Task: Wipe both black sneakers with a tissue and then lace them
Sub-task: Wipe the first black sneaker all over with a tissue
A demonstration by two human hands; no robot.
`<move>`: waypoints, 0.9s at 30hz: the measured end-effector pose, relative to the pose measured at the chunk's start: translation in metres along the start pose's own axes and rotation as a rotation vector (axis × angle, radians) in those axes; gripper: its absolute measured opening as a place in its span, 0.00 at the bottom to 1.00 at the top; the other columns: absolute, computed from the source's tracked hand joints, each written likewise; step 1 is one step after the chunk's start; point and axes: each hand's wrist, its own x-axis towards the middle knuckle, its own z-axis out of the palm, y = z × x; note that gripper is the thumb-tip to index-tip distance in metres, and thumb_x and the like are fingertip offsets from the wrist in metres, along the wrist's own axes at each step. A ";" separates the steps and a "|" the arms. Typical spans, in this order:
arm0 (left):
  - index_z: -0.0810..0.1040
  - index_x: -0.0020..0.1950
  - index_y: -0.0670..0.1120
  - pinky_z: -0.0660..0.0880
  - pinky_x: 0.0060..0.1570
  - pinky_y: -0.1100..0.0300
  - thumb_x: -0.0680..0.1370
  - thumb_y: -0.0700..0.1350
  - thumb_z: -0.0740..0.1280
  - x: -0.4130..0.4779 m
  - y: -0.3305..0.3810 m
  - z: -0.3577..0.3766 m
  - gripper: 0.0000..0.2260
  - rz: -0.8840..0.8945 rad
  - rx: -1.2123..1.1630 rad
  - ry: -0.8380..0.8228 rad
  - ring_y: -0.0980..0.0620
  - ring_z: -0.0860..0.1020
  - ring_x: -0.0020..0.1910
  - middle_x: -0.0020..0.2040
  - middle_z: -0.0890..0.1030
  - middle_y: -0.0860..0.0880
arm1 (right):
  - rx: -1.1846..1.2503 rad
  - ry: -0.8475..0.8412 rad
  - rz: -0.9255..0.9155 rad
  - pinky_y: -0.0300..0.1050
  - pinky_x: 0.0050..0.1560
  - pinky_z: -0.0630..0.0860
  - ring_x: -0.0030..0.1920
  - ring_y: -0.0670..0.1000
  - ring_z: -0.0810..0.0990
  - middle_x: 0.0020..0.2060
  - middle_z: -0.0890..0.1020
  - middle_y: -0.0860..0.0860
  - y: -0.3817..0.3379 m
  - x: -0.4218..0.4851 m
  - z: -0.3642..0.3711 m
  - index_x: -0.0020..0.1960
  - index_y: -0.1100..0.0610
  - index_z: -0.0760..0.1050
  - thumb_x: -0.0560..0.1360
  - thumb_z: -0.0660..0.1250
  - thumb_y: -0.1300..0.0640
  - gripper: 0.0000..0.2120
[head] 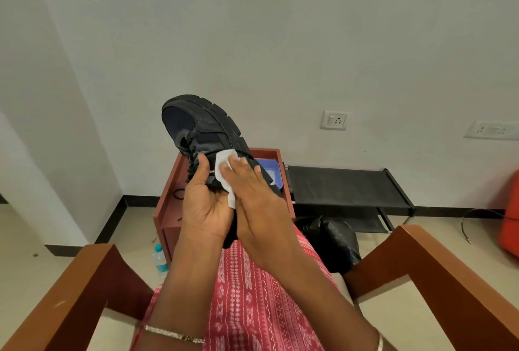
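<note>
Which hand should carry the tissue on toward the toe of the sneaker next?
Right. The right hand presses the white paper tissue against the side of the black sneaker with straight fingers, while the left hand grips the sneaker and holds it up.

Heel end of sneaker [202,123] covered by both hands. Fingers of left hand [206,207] hidden behind sneaker; only thumb and palm seen. Most of tissue [224,158] covered by flat fingers of right hand [258,204]. Most of blue tub [270,168] blocked by sneaker and right hand; contents not made out. At right edge, red object [509,224] cut off, not identified. Label on bottle [160,262] too small to be read.
</note>
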 end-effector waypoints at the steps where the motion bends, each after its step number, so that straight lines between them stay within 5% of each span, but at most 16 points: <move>1: 0.79 0.62 0.37 0.81 0.48 0.44 0.77 0.54 0.68 0.000 0.002 -0.001 0.23 0.005 0.008 -0.004 0.41 0.86 0.43 0.50 0.84 0.37 | -0.009 -0.007 -0.010 0.55 0.77 0.62 0.78 0.47 0.59 0.77 0.65 0.51 -0.001 -0.002 0.000 0.77 0.57 0.64 0.80 0.58 0.67 0.26; 6: 0.73 0.72 0.41 0.71 0.62 0.34 0.80 0.53 0.65 0.004 0.011 -0.005 0.24 0.092 0.001 -0.005 0.38 0.77 0.66 0.66 0.79 0.38 | -0.070 -0.036 -0.052 0.49 0.79 0.57 0.80 0.46 0.53 0.79 0.59 0.50 -0.004 -0.049 0.000 0.80 0.57 0.58 0.79 0.58 0.68 0.31; 8: 0.75 0.69 0.40 0.72 0.66 0.37 0.81 0.51 0.64 0.006 0.010 -0.005 0.20 0.166 -0.030 -0.002 0.39 0.80 0.62 0.62 0.81 0.38 | -0.078 -0.037 -0.047 0.47 0.79 0.55 0.80 0.46 0.53 0.80 0.58 0.50 0.001 -0.066 0.003 0.80 0.56 0.56 0.79 0.60 0.69 0.32; 12: 0.79 0.57 0.38 0.78 0.58 0.41 0.83 0.48 0.62 0.004 0.005 0.002 0.14 0.235 -0.040 0.026 0.42 0.86 0.43 0.49 0.86 0.39 | -0.064 -0.021 -0.049 0.52 0.79 0.53 0.79 0.45 0.54 0.78 0.61 0.50 0.011 -0.051 0.001 0.80 0.56 0.57 0.78 0.60 0.71 0.33; 16: 0.78 0.59 0.36 0.75 0.63 0.44 0.83 0.48 0.62 0.004 0.003 0.003 0.16 0.204 -0.062 0.019 0.41 0.84 0.53 0.55 0.84 0.38 | -0.017 0.024 -0.004 0.50 0.80 0.49 0.78 0.39 0.53 0.77 0.63 0.49 0.016 -0.012 -0.005 0.78 0.55 0.57 0.80 0.55 0.68 0.28; 27: 0.79 0.59 0.38 0.68 0.72 0.44 0.82 0.47 0.64 0.006 0.012 -0.001 0.14 0.219 -0.133 0.036 0.40 0.78 0.65 0.62 0.81 0.38 | -0.372 0.032 -0.089 0.65 0.77 0.53 0.80 0.52 0.55 0.79 0.60 0.52 0.040 -0.058 -0.002 0.79 0.59 0.59 0.76 0.59 0.65 0.32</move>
